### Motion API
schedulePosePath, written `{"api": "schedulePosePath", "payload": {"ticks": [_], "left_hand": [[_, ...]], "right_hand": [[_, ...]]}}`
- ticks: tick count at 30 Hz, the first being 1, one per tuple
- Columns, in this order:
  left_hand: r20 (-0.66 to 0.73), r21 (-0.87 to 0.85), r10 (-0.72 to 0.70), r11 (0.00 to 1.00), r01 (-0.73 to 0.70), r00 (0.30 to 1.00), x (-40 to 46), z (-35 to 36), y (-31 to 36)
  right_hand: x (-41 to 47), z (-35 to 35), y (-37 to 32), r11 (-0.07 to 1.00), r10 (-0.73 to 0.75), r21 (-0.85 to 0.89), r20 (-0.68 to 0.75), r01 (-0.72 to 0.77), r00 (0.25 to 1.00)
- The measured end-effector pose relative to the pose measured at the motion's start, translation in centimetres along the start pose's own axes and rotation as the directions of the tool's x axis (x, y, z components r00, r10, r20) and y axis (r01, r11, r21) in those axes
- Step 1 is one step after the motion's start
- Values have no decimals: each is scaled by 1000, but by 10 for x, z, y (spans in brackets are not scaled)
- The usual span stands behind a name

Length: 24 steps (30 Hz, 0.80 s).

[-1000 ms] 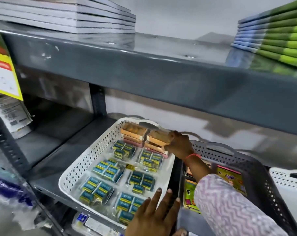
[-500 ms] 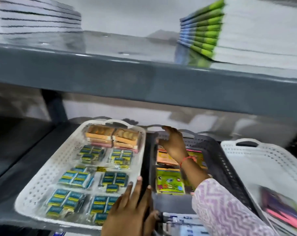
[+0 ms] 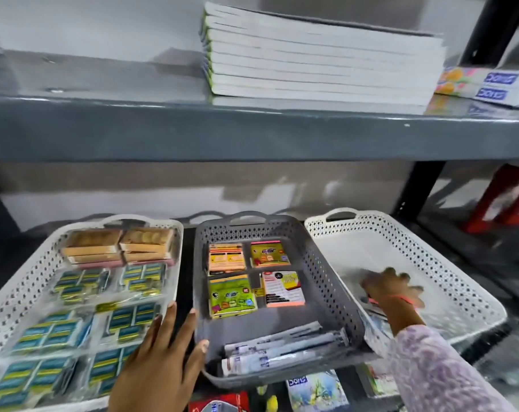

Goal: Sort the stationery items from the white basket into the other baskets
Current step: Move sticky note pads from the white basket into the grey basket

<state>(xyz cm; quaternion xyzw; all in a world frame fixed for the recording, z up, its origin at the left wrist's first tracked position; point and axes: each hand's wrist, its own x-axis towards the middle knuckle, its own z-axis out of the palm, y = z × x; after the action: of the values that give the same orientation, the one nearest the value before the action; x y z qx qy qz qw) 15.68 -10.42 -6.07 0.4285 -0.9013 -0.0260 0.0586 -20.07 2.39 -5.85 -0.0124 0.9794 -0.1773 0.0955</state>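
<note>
Reaching: the right hand (image 3: 393,288) is low inside the white plastic basket with holes on the right (image 3: 460,281), fingers spread over a few blurry packets near its front corner.
Right hand state: it looks open, but the blur hides whether it grips anything, so I cannot tell.
Left hand (image 3: 163,361): flat and open, fingers apart, resting on the front edge of the white holed basket on the left (image 3: 20,289), thumb touching the grey holed basket in the middle (image 3: 326,278).
Sorted things: blue and yellow packs and brown boxes fill the left basket; colourful sticky note pads (image 3: 227,258) and long wrapped packs (image 3: 282,349) lie in the grey one.
Left to do: the right basket looks almost bare, so I think the job is near its end.
Doing it well: pinch one packet by its edges, lift it clear over the wall, and lay it beside things that look like it.
Keep steady: let the left hand hold the baskets so they do not slide on the grey metal shelf (image 3: 187,251).
Watch out: shiny wrappers can slip, so grip firmly.
</note>
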Motion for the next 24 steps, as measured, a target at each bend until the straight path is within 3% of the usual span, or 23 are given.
{"api": "schedulePosePath", "payload": {"ticks": [3,5,8,11,14,18,22,24], "left_hand": [[-51,-91,-43,995,39,998,-3,3,0],[80,-46,-70,996,74,994,-4,4,-1],[109,-51,-67,996,73,992,-3,-1,-3],[59,-26,-47,999,48,997,-4,-2,-1],[34,-11,-54,998,55,998,-2,-1,-1],[98,-20,-72,997,74,993,-4,-1,0],[88,-48,-46,998,50,995,-6,-7,2],[90,-55,-46,997,51,995,-6,-9,4]], "right_hand": [[10,3,4,998,45,53,18,-46,999],[11,5,4,997,47,66,11,-47,999],[8,3,5,998,26,62,-102,-20,994],[1,-3,-2,992,-71,81,-310,101,948],[-9,-11,-22,928,-195,200,-457,314,868],[-28,-16,-69,812,-432,253,-346,526,833],[-57,5,-108,610,-750,114,-238,784,617],[-67,20,-121,553,-819,54,-149,831,555]]}}
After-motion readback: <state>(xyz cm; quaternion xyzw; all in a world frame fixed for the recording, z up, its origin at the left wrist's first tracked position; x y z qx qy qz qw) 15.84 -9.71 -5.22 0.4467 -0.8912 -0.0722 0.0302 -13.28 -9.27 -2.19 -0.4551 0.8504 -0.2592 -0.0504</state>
